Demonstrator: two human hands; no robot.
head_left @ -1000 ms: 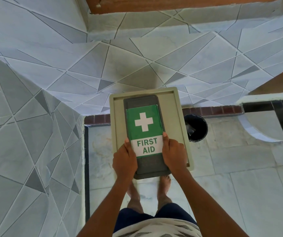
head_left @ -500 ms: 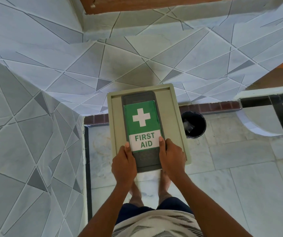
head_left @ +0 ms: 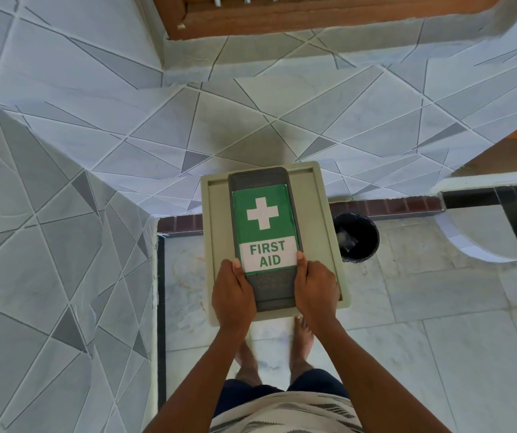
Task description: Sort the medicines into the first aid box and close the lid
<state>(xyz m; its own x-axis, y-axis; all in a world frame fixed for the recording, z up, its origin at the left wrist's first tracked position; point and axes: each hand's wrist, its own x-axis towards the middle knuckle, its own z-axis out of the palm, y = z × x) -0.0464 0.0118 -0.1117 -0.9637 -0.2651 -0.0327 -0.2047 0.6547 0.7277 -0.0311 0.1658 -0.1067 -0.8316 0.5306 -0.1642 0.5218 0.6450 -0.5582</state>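
Note:
A grey first aid box [head_left: 263, 182] with a green and white "FIRST AID" label lies lengthwise on a beige tray [head_left: 319, 214], its lid down. My left hand [head_left: 232, 292] grips the box's near left side, thumb on the lid. My right hand [head_left: 314, 287] grips the near right side the same way. No medicines are in sight; the box's inside is hidden by the lid.
The tray stands over a pale marble floor, with my bare feet [head_left: 302, 339] below it. A black waste bin [head_left: 357, 237] sits on the floor just right of the tray. Grey tiled walls rise at the left and behind. A wooden frame [head_left: 282, 17] is at the top.
The box has slid a little farther onto the tray, away from me, with both hands still on its near end. The view has tilted slightly.

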